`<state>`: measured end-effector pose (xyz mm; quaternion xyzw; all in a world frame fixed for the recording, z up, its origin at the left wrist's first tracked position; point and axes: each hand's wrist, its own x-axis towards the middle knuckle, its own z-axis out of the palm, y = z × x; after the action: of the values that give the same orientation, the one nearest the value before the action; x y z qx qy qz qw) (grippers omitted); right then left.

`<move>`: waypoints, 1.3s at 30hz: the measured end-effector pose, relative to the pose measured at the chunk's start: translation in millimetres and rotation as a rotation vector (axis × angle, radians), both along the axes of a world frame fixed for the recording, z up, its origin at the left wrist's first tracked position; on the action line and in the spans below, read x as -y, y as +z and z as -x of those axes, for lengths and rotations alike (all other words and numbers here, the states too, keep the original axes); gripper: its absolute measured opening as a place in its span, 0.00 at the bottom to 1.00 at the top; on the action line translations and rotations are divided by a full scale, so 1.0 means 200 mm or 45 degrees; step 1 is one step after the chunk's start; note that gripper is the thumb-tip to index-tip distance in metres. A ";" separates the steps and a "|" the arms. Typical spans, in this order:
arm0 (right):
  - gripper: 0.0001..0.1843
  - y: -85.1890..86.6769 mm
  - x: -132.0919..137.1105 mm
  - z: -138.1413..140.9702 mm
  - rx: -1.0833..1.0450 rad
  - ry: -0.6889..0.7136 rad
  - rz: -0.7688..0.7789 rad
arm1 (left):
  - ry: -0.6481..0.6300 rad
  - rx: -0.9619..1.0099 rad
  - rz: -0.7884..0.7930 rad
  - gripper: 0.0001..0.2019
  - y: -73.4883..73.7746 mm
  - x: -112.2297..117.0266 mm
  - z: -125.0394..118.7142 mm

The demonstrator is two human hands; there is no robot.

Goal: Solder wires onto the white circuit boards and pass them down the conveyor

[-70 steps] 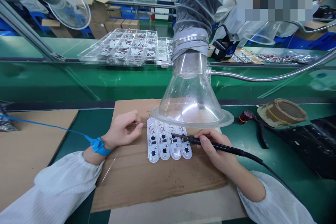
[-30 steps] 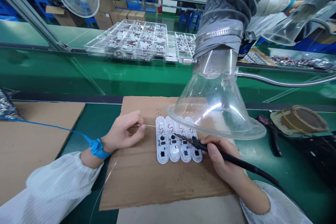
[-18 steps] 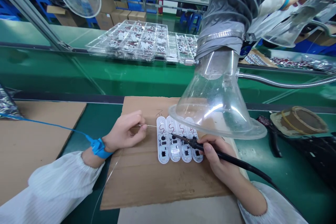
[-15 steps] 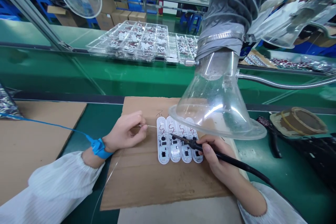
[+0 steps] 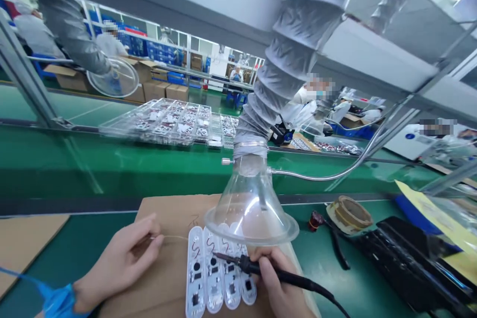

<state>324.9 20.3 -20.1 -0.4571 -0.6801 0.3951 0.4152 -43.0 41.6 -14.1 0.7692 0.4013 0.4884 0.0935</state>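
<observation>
My left hand (image 5: pixel 119 263) pinches a thin solder wire (image 5: pixel 175 238) that reaches toward a row of white oblong circuit boards (image 5: pixel 218 276) lying side by side on a cardboard sheet (image 5: pixel 167 213). In my right hand (image 5: pixel 278 285), the black soldering iron (image 5: pixel 261 271) is gripped like a pen, its tip resting on the second board from the left. A clear fume-extraction funnel (image 5: pixel 251 208) hangs just above the boards and hides their far ends. A blue wrist strap (image 5: pixel 55 303) is on my left wrist.
A grey flexible duct (image 5: pixel 286 54) rises from the funnel. A tape roll (image 5: pixel 348 213), black pliers (image 5: pixel 335 243) and a black tray (image 5: pixel 410 258) lie to the right. Clear trays of parts (image 5: pixel 171 121) sit on the green conveyor (image 5: pixel 112 164). Other workers sit beyond it.
The view has tilted upward, so hands and boards now sit at the bottom edge. Both hands keep their grips; the iron tip stays on the boards.
</observation>
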 end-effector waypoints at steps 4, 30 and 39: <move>0.23 0.07 -0.02 0.05 -0.087 -0.020 0.046 | 0.026 0.025 0.048 0.09 -0.03 -0.02 0.06; 0.10 0.01 -0.02 0.12 0.135 0.056 -0.140 | -0.146 -0.109 0.049 0.11 0.03 0.03 0.04; 0.09 0.02 -0.02 0.13 0.209 0.102 -0.196 | -0.180 -0.195 0.007 0.11 0.04 0.02 0.03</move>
<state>299.3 24.7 -16.9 -0.4271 -0.7579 0.3192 0.3758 -49.1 36.7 -6.0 0.8304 0.3534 0.4193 0.0987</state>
